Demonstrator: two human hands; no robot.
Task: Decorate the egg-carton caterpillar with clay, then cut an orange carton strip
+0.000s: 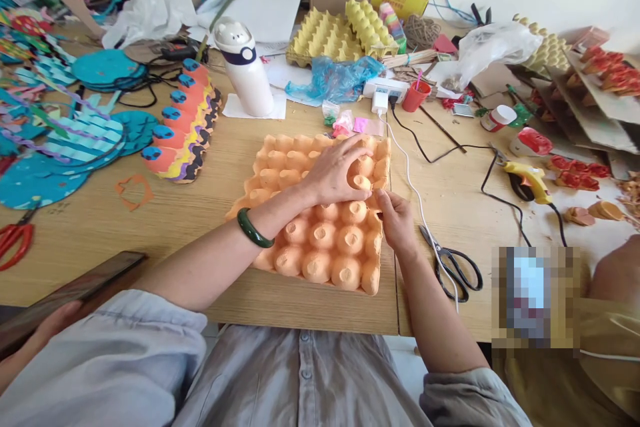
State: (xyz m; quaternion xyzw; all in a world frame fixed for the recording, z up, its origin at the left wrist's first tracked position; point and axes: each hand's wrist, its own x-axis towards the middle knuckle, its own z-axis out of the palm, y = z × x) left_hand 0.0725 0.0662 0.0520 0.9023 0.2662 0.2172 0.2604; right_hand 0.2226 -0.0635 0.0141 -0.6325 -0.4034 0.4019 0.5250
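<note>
An orange painted egg tray [320, 240] lies upside down on the wooden table in front of me, its bumps facing up. My left hand [337, 170], with a green bangle on the wrist, rests palm down on the tray's far right part, fingers spread over the bumps. My right hand [395, 217] pinches the tray's right edge with closed fingers. Black scissors [453, 267] lie just right of that hand.
A white bottle [245, 67], yellow egg trays [340, 33] and a blue bag stand behind. Colourful paper crafts [185, 120] fill the left. A yellow glue gun [527, 177], cables and red pieces lie right. Another person's arm [615, 273] shows at right; a hand holds a phone [70, 293] at lower left.
</note>
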